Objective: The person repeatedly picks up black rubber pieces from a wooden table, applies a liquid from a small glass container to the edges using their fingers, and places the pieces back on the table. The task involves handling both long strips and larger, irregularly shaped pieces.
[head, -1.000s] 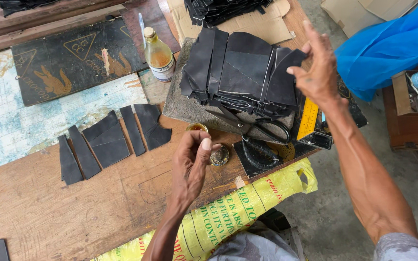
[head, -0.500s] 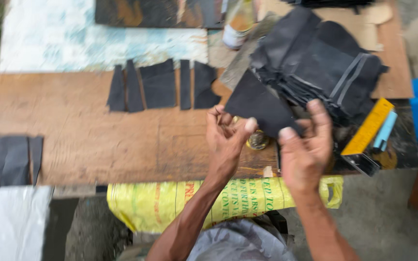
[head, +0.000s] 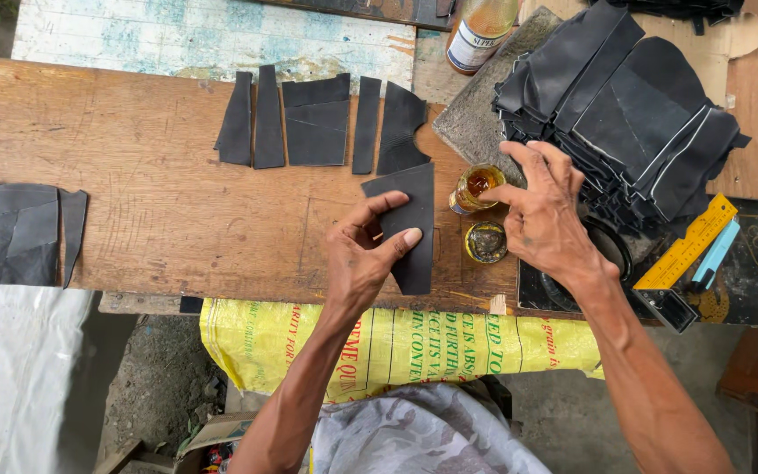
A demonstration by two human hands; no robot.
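My left hand [head: 363,254] pinches a flat black leather piece [head: 409,221] between thumb and fingers, holding it just above the wooden bench [head: 160,211]. My right hand [head: 544,215] is beside it, its fingers reaching to a small open jar of amber glue [head: 474,187]; whether it holds anything I cannot make out. The jar's round lid [head: 486,242] lies just below the jar. A row of several cut black pieces [head: 319,121] lies farther back on the bench.
A thick stack of black leather pieces [head: 633,114] sits at the right on a grey slab. A glue bottle [head: 479,28] stands at the back. A yellow ruler [head: 686,242], more black pieces [head: 19,230] at far left, and a yellow sack [head: 414,338] hanging below.
The camera view shifted over the bench. My left hand now holds the black piece alone, and my right hand has let go of it and moved to the glue jar.
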